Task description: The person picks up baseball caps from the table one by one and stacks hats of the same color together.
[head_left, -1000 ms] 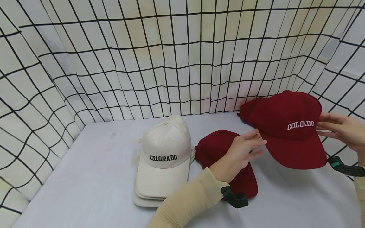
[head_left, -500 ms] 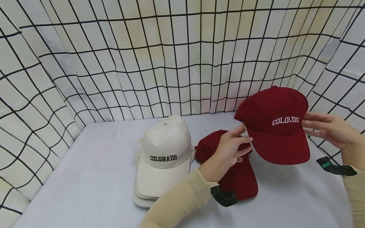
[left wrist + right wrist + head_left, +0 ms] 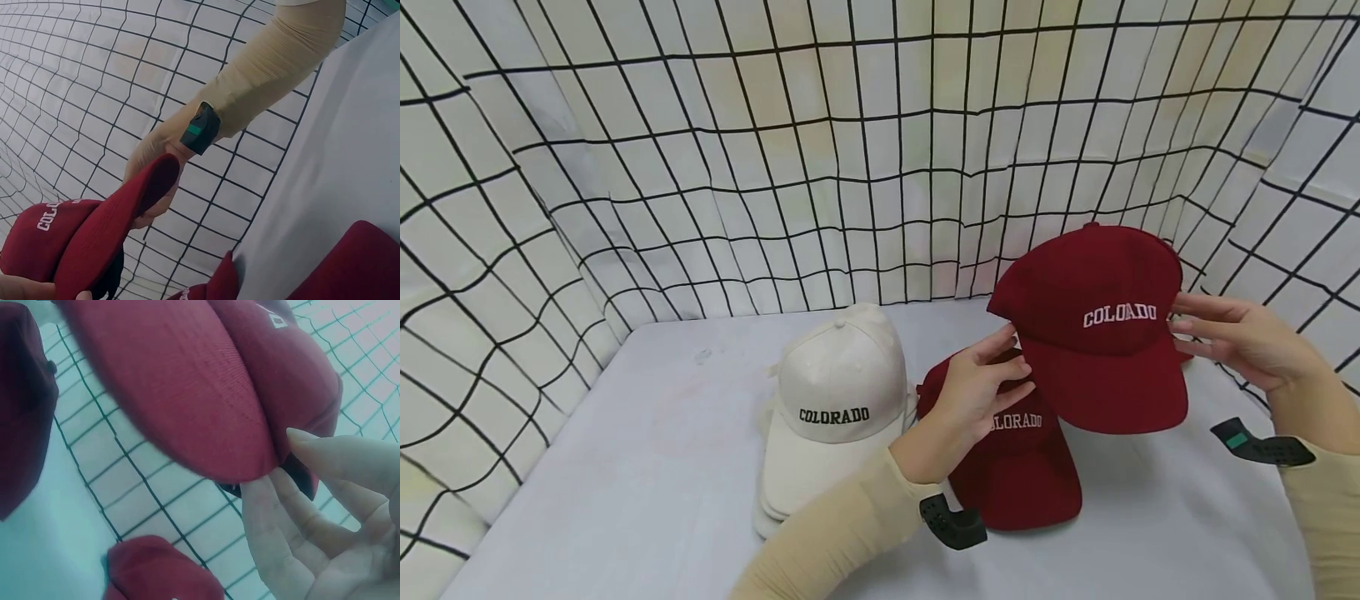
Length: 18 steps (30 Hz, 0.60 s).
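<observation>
At the left, black cord netting [image 3: 617, 62] runs in slanting squares over white sheeting, above a smooth, pale table [image 3: 625, 450]. Next come stacked cream caps [image 3: 842, 375], the top one a seamed dome with a cloth button, dark block lettering and a curved brim. Across their brims reaches the left arm in a beige sleeve [image 3: 835, 533], finely ribbed, with a dark band [image 3: 952, 523] at the wrist. Beyond it the left hand [image 3: 962, 398] slants up and rightward, its fingertips gripping the left edge of the upper red cap [image 3: 1097, 333] near where crown meets brim. Under that hand, the lower red cap [image 3: 1030, 483] rests on the table, partly covered, its white lettering cut off. Held aloft right of centre, the upper red cap tilts slightly, its matte woven cloth rounded above a broad, bowed brim, with COLORADO raised in white. Furthest right, the right hand [image 3: 1243, 342] enters sideways, fingers extended toward the cap; the right wrist view shows thumb and fingertips pinching it at the brim seam.
</observation>
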### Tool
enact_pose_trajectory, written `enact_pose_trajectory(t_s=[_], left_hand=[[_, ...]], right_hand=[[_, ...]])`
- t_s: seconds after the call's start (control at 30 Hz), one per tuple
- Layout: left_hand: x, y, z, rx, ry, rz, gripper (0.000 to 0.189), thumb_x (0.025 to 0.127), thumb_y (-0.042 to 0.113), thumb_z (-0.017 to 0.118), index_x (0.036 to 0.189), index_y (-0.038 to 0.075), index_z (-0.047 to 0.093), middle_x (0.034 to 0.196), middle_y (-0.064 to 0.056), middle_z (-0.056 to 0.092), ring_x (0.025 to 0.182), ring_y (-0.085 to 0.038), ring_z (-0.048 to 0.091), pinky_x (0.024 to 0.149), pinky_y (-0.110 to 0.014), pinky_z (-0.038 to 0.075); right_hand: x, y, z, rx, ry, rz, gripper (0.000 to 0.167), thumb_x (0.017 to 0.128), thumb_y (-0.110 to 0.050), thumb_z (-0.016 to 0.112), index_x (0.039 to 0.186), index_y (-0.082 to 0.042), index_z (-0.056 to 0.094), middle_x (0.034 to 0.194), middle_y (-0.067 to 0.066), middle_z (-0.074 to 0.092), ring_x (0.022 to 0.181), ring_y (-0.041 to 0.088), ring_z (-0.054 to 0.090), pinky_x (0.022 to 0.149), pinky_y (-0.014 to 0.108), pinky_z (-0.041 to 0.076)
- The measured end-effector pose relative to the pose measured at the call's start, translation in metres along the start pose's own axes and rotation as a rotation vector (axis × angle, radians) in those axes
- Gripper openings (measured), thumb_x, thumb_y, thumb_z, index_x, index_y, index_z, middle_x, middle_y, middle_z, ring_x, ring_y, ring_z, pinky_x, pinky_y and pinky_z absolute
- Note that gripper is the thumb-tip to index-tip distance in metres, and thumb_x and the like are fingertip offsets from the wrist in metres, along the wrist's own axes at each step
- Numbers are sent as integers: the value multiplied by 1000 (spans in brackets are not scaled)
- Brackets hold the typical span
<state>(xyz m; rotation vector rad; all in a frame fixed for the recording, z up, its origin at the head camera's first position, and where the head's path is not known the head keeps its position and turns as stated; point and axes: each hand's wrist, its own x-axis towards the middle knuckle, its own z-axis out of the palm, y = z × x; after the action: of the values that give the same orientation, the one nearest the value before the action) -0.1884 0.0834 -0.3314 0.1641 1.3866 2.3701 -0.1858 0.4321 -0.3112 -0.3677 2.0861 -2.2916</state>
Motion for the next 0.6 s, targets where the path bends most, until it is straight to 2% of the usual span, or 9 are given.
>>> enact_pose_trajectory(t_s=[0.1, 0.2, 0.43, 0.6], left_hand=[[-2, 3, -5, 10, -5, 12, 55, 96, -9, 61, 148, 8, 55, 137, -8, 59, 96, -13, 63, 97, -45, 53], [-3, 5, -11, 13, 4, 26, 57, 95, -10, 61, 148, 8, 54, 137, -8, 59, 99, -14, 63, 97, -46, 53], [-3, 10, -22, 14, 43, 51, 58, 94, -12, 62, 149, 8, 54, 137, -8, 58, 105, -15, 62, 96, -45, 54], [-7, 16, -28, 3, 48, 62, 59, 94, -11, 61, 149, 7, 53, 134, -9, 56, 105, -16, 59, 95, -43, 54]], right_hand=[[3, 1, 7, 61, -5, 3, 44, 103, 10, 46, 120, -16, 77, 121, -6, 71, 100, 14, 71, 77, 30, 60], [8, 3, 12, 78, -32, -9, 46, 103, 12, 44, 121, -15, 77, 123, -3, 70, 102, 15, 71, 79, 31, 60], [20, 6, 25, 67, -28, 27, 42, 104, 7, 49, 119, -19, 78, 121, -5, 72, 104, 13, 71, 80, 29, 59], [30, 11, 35, 73, -51, 16, 42, 104, 7, 49, 120, -19, 77, 121, -4, 71, 104, 12, 70, 81, 28, 59]])
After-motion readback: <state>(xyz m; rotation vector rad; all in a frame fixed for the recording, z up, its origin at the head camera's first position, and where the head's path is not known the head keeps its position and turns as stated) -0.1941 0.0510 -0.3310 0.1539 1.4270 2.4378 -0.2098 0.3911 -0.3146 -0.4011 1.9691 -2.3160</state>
